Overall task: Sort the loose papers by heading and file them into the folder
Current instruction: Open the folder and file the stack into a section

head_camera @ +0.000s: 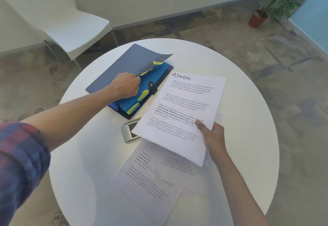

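So we've got the folder [124,69] lying open on the round table [248,101]. Our left hand [126,85] rests on its blue dividers [156,76], fingers curled under, grip unclear. Just right of the folder, our right hand [212,135] pinches the ADMIN sheet [181,115]; more loose papers [147,181] lie nearer us.

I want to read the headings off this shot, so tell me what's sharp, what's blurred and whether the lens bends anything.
Head view: the ADMIN sheet in the right hand is sharp and its heading legible; the yellow tabs by the left hand are too soft to read; the plaid sleeve is blurred; wide-angle distortion bows the table and floor edges; soft, even light, no glare.
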